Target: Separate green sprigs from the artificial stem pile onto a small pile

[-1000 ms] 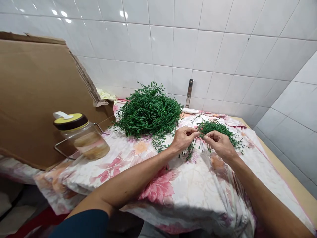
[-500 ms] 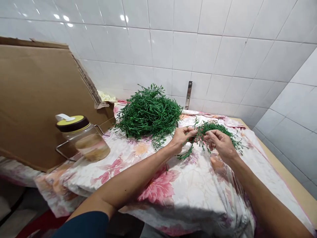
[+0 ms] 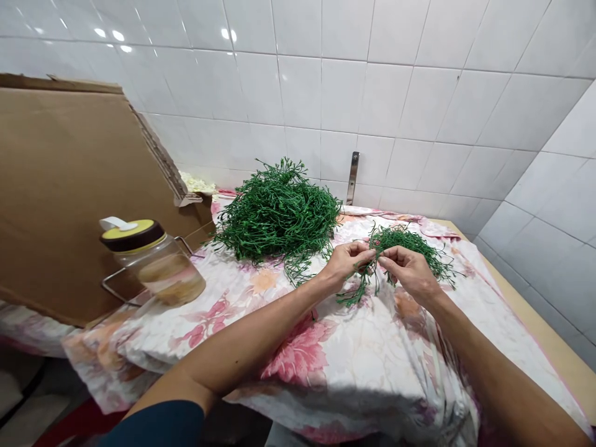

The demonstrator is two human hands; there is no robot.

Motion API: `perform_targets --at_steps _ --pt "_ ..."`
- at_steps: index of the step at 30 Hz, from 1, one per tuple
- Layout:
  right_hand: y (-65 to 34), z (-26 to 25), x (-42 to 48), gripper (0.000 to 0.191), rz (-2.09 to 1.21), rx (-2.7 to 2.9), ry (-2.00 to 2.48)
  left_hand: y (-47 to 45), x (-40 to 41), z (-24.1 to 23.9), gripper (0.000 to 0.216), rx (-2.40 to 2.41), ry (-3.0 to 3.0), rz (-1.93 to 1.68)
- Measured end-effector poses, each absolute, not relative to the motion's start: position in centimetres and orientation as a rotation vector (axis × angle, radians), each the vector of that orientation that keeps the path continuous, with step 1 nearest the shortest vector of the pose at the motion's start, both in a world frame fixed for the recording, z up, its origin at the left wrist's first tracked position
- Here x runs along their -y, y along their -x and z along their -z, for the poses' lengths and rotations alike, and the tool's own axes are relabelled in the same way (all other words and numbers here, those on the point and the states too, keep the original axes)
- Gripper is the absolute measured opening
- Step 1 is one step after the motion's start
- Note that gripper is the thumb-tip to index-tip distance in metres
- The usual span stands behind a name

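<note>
Pinched between the thumb and fingers of my left hand (image 3: pixel 347 264) is a small bunch of thin green artificial stems (image 3: pixel 354 292), its ends hanging down toward the cloth. My right hand (image 3: pixel 410 270) meets it at the fingertips, closed in a pinch on the same green stems. Exactly how many strands each hand grips is too fine to make out. Just beyond my right hand lies a smaller heap of green stems (image 3: pixel 410 241). A large tangled pile of the same stems (image 3: pixel 279 214) rests to the left of my hands, with some strands trailing forward.
A floral cloth (image 3: pixel 223 341) covers the table. At the left stands a clear jar with a yellow and brown lid (image 3: pixel 172 273), in front of a big cardboard box (image 3: pixel 69 198). A metal bracket (image 3: pixel 352 179) is on the white tiled wall (image 3: pixel 298 93) behind.
My right hand has moved slightly left, so its fingertips now come together with my left hand's at the stems. The hanging bunch has shifted a little. The piles look unchanged.
</note>
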State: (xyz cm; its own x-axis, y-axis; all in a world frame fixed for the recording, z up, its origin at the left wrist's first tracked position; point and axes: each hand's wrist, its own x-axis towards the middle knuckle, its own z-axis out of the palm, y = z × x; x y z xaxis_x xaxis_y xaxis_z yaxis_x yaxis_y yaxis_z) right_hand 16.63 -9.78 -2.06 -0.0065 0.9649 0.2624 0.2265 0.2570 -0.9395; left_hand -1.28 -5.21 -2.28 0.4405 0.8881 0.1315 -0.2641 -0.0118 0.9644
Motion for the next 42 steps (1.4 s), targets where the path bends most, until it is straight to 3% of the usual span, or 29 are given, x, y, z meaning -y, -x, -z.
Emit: perform_targets --at_steps 7,13,25,37,42 --pt "-17.0 1.9 9.8 0.038 -0.669 1.44 1.23 1.6 4.8 2.3 0.047 -0.578 -1.22 -0.937" --pt "-17.5 2.0 9.6 0.035 -0.686 1.396 1.218 1.9 5.0 1.9 0.046 -0.548 -1.264 -0.805" --pt "-17.9 1.5 9.7 0.039 -0.698 1.398 1.229 2.0 4.6 1.8 0.048 -0.681 -1.284 -0.923" --pt "-17.7 2.4 9.5 0.038 -0.709 1.544 1.327 1.6 4.7 1.4 0.021 -0.763 -1.422 -1.032" --pt "-17.6 2.8 9.3 0.038 -0.648 1.559 1.333 1.6 4.7 2.2 0.024 -0.806 -1.458 -0.92"
